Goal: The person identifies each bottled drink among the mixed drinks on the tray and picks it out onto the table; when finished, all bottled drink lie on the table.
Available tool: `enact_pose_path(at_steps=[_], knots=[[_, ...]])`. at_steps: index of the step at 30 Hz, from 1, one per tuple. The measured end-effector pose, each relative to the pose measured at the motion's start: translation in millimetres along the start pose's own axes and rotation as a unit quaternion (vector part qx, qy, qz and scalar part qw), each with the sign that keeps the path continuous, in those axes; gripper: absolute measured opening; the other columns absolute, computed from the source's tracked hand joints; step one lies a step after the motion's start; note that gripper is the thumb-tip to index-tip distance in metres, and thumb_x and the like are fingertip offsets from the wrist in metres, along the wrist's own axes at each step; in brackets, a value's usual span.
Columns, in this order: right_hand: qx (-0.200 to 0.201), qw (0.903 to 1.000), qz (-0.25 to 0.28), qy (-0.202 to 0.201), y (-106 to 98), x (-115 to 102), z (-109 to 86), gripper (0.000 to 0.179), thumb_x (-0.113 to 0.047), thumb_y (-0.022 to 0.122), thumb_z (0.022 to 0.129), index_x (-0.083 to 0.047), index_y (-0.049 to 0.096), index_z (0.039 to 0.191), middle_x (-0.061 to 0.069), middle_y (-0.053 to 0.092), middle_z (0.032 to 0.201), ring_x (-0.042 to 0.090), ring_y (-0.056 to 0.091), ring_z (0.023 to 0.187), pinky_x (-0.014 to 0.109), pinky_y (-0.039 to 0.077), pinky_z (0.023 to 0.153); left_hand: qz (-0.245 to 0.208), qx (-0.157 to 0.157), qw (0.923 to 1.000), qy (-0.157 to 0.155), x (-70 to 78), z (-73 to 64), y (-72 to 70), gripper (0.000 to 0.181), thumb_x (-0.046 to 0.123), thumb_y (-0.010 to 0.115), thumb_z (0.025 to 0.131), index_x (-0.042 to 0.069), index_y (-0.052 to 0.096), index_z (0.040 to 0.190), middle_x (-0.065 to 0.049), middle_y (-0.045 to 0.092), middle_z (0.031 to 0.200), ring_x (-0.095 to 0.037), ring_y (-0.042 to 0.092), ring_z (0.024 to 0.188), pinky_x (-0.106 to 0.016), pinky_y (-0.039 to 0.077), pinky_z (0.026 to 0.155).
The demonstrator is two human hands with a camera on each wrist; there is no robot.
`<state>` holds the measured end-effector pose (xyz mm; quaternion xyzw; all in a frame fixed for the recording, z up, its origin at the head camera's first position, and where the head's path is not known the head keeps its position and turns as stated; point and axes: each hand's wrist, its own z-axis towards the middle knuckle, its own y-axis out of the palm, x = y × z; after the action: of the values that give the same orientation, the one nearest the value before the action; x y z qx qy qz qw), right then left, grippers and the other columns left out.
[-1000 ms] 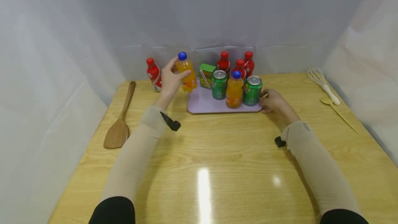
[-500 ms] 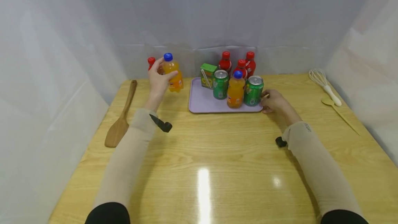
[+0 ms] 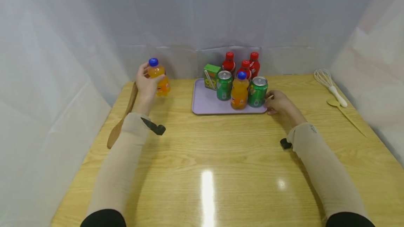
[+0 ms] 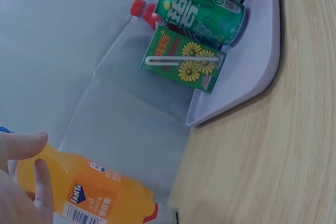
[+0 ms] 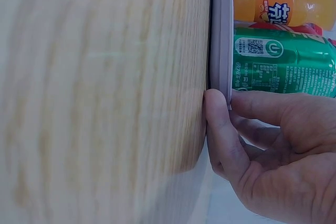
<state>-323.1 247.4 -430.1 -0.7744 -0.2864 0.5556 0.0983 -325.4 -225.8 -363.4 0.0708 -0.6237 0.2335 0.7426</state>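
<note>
My left hand (image 3: 146,86) grips an orange soda bottle (image 3: 161,86) with a blue cap, near the table's back left. In the left wrist view the bottle's Fanta label shows, and a bit of red and grey peeks out past its base. At the other side, my right hand (image 3: 279,102) pinches the right end of a lilac tray (image 3: 202,105). Standing on the tray are a green juice carton (image 4: 181,59) with a straw, two green cans, a second orange soda bottle (image 3: 239,94) and several red-capped bottles. The nearest can (image 5: 283,59) is close to my right fingers.
A wooden spatula (image 3: 129,105) lies at the left, partly hidden under my left arm. On the right side are a whisk (image 3: 334,94) and a yellow spoon (image 3: 345,115). White sheeting (image 3: 176,20) rises behind and beside the wooden table (image 3: 240,157).
My left hand has carried the orange soda bottle leftward, away from the tray. It now hides the red bottle that stood at the left. My right hand stays at the tray's edge.
</note>
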Motion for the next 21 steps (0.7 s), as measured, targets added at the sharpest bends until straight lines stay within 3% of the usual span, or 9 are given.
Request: enact_pose_path(at_steps=[13,21], knots=[[-0.001,0.9998,0.008,-0.017,-1.3,2.1,-3.3,0.052,0.003,0.055,0.098,0.016,0.037,0.144,0.018,0.047,0.105,0.015,0.062,0.074,0.023,0.063,0.066,-0.017,0.016,0.9967,-0.078,-16.4,3.7,-15.2,0.062,0.007,0.077,0.095,0.024,0.052,0.149,-0.005,0.047,0.159,-0.021,0.047,0.141,-0.036,0.047,0.118],[-0.001,1.0000,0.001,-0.001,-1.8,4.6,2.8,0.054,0.001,0.057,0.100,0.012,0.036,0.149,0.017,0.045,0.111,0.014,0.062,0.078,0.024,0.063,0.069,-0.001,0.026,0.9945,-0.101,-22.1,7.5,-19.0,0.064,0.005,0.075,0.096,0.023,0.050,0.152,-0.004,0.045,0.163,-0.022,0.047,0.148,-0.035,0.043,0.124]])
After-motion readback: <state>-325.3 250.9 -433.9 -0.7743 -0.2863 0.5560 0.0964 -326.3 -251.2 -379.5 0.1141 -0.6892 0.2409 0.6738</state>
